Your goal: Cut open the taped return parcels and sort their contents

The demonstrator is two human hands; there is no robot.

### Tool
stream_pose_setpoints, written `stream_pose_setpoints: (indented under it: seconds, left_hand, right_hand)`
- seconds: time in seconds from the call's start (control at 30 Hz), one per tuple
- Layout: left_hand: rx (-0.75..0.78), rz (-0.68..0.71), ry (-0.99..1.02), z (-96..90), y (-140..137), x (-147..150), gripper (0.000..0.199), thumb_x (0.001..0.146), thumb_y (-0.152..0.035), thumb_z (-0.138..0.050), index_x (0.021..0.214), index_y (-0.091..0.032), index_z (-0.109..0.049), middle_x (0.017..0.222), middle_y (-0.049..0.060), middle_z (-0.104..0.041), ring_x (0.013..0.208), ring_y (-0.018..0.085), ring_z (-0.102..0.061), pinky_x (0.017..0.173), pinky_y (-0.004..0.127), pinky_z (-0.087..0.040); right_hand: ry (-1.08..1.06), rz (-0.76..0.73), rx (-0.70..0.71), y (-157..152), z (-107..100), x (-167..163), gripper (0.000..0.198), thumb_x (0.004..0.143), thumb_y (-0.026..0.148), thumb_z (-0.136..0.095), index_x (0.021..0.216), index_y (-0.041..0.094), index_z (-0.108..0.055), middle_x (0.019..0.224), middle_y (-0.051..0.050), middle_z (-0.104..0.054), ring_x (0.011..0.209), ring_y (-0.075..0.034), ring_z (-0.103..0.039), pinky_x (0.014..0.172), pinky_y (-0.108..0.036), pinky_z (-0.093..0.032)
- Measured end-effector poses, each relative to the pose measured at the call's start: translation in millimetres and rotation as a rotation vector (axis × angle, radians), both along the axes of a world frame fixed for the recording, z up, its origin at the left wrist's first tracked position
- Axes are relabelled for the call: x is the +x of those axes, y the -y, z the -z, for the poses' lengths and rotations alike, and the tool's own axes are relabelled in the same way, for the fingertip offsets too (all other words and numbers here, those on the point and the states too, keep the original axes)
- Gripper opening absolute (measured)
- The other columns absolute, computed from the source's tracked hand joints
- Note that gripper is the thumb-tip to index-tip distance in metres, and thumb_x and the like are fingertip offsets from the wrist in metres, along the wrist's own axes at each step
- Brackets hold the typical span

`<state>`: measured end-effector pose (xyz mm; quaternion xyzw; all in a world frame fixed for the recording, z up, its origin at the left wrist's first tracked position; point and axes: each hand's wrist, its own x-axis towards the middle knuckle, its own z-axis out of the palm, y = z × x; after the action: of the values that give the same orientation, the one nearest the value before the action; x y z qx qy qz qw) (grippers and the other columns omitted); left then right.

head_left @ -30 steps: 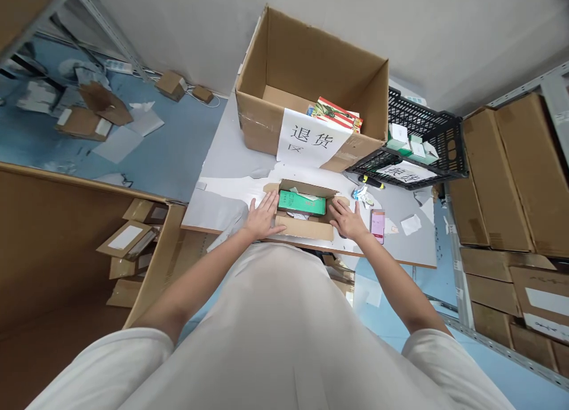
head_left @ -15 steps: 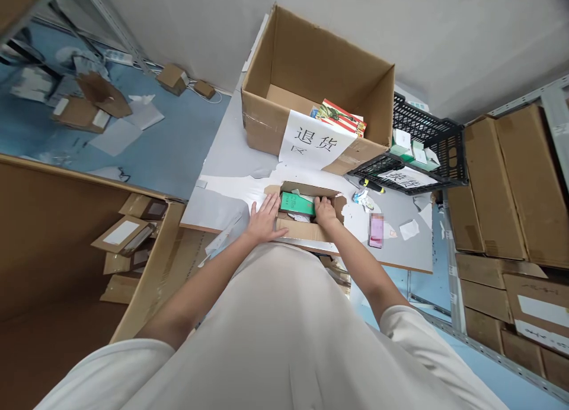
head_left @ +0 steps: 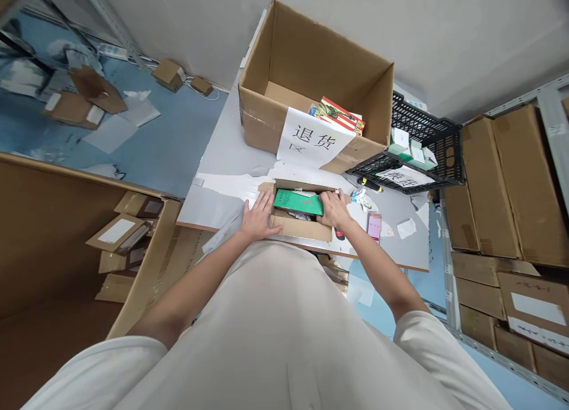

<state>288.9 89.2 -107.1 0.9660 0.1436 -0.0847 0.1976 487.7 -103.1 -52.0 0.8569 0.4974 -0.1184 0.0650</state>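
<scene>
A small opened cardboard box (head_left: 306, 228) sits at the table's near edge, its flaps folded out. Inside it lies a green box (head_left: 296, 201) with printing on top, its right end tilted up a little. My right hand (head_left: 334, 210) has its fingers wrapped round that right end. Flat across the left flap rests my left hand (head_left: 258, 217), fingers spread, steadying the cardboard. Some crumpled white paper shows beneath the green box. By my right wrist a red and black object (head_left: 339, 234) is partly hidden.
Behind stands a large carton (head_left: 262, 117) with a handwritten sheet and colourful packets inside. A black crate (head_left: 451, 155) holds several small boxes. A phone (head_left: 374, 226), a yellow-black tool (head_left: 370, 185) and paper scraps lie on the table (head_left: 222, 161). Stacked cartons (head_left: 528, 185) fill the right shelf.
My right hand has closed on the right end of the green box and drawn it up and slightly rightward. The red and black object has come into view. My left hand stays on the flap.
</scene>
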Motion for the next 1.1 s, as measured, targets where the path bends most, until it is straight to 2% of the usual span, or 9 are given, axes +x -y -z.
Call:
stream_pose_setpoints:
  seconds: [0.13,0.23,0.4,0.53,0.6,0.7,0.77,0.83,1.1]
  left_hand:
    - [0.005,0.025,0.011,-1.8,5.3,5.0,0.101,0.075,-0.066,-0.051,0.152,-0.013,-0.012,0.158,0.017,-0.014,0.146,0.034,-0.011,0.113,0.061,-0.013]
    - [0.009,0.027,0.026,-3.3,14.1,13.1,0.101,0.076,-0.066,-0.05,0.152,-0.013,-0.012,0.158,0.017,-0.014,0.146,0.034,-0.01,0.112,0.061,-0.014]
    - [0.026,0.02,0.033,-10.9,22.9,15.1,0.096,0.077,-0.065,-0.052,0.151,-0.013,-0.019,0.157,0.018,-0.016,0.146,0.036,-0.008,0.112,0.063,-0.012]
    - [0.031,0.172,0.134,-17.9,26.1,6.5,0.088,0.074,-0.068,-0.055,0.143,-0.015,-0.039,0.153,0.02,-0.028,0.143,0.041,-0.016,0.11,0.07,-0.001]
    - [0.013,0.279,0.169,-16.3,28.3,4.2,0.069,0.078,-0.058,-0.058,0.134,-0.017,-0.05,0.143,0.02,-0.045,0.14,0.039,-0.026,0.109,0.071,0.002]
    - [0.018,0.314,0.183,-7.4,30.2,6.7,0.035,0.09,-0.025,-0.046,0.122,-0.021,-0.059,0.118,0.016,-0.065,0.132,0.03,-0.042,0.111,0.07,-0.005]
    - [0.045,0.295,0.206,-0.8,28.8,11.9,0.039,0.091,-0.012,-0.036,0.118,-0.023,-0.061,0.113,0.014,-0.067,0.126,0.026,-0.049,0.112,0.067,-0.011]
    - [0.075,0.298,0.235,3.8,24.4,19.6,0.041,0.091,-0.01,-0.033,0.117,-0.024,-0.062,0.115,0.013,-0.067,0.121,0.024,-0.053,0.113,0.066,-0.014]
    - [0.108,0.242,0.274,4.6,-16.9,80.8,0.04,0.09,-0.009,-0.033,0.111,-0.022,-0.065,0.105,0.012,-0.071,0.115,0.024,-0.058,0.114,0.066,-0.007]
  right_hand:
    - [-0.181,0.099,0.281,8.5,-3.0,-5.6,0.06,0.067,0.033,-0.064,0.117,0.014,-0.039,0.12,-0.016,-0.053,0.107,-0.028,-0.051,0.098,-0.039,-0.038]
    - [-0.226,0.148,0.409,3.0,6.5,-15.7,0.06,0.071,0.034,-0.064,0.119,0.016,-0.036,0.13,-0.018,-0.049,0.115,-0.027,-0.049,0.097,-0.036,-0.04]
    - [-0.191,0.082,0.411,-6.5,20.1,-34.3,0.044,0.078,0.041,-0.062,0.11,0.017,-0.045,0.136,-0.02,-0.045,0.127,-0.029,-0.04,0.105,-0.041,-0.034]
    - [-0.177,0.093,0.349,-1.6,21.6,-41.5,0.049,0.078,0.045,-0.063,0.114,0.016,-0.048,0.14,-0.02,-0.038,0.127,-0.034,-0.039,0.102,-0.046,-0.036]
    - [-0.192,0.104,0.324,0.4,20.2,-41.0,0.046,0.079,0.04,-0.062,0.115,0.016,-0.049,0.134,-0.019,-0.043,0.122,-0.032,-0.043,0.1,-0.043,-0.038]
    - [-0.216,0.071,0.324,-0.8,11.2,-34.0,0.04,0.079,0.035,-0.062,0.113,0.017,-0.051,0.126,-0.017,-0.049,0.115,-0.029,-0.048,0.098,-0.04,-0.04]
    - [-0.211,0.028,0.356,-1.8,-3.0,-25.6,0.038,0.078,0.034,-0.062,0.111,0.018,-0.052,0.126,-0.016,-0.05,0.114,-0.029,-0.048,0.098,-0.041,-0.04]
    - [-0.182,-0.013,0.419,0.8,-25.7,-16.0,0.039,0.077,0.036,-0.062,0.11,0.019,-0.052,0.128,-0.016,-0.05,0.116,-0.03,-0.048,0.098,-0.042,-0.04]
    - [-0.007,-0.086,0.735,55.5,-151.7,-3.9,0.044,0.074,0.045,-0.068,0.109,0.024,-0.049,0.126,-0.015,-0.053,0.115,-0.031,-0.053,0.093,-0.047,-0.045]
